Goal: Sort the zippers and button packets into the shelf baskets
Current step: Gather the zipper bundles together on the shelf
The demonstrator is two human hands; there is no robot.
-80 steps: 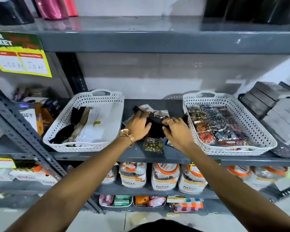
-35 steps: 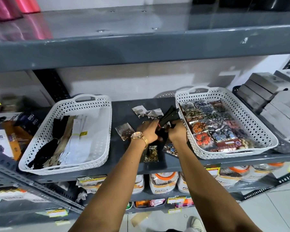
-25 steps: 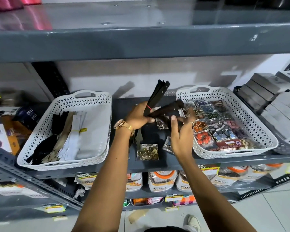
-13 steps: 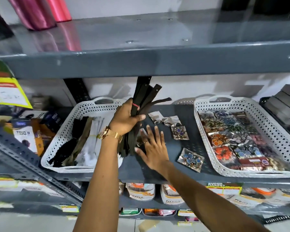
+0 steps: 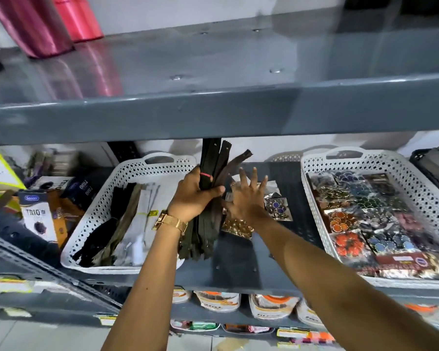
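My left hand [image 5: 193, 196] grips a bundle of black zippers [image 5: 213, 160] bound with a pink band, held upright beside the right rim of the left white basket [image 5: 86, 224]. That basket holds black, tan and white zippers. My right hand [image 5: 246, 196] hovers with fingers spread over loose button packets on the shelf: a gold one [image 5: 237, 228] and a blue one [image 5: 278, 209]. The right white basket [image 5: 314, 198] is full of colourful button packets.
A grey metal shelf board [image 5: 213, 110] hangs low just above the baskets. Boxes labelled TRIO [image 5: 36, 216] stand left of the left basket. Dark flat packs [image 5: 433, 168] lie at the far right. Jars [image 5: 218, 301] sit on the shelf below.
My left hand has lifted the zipper bundle off the shelf and carried it left toward the left basket. My right hand let go of it and now reaches forward over the loose packets.
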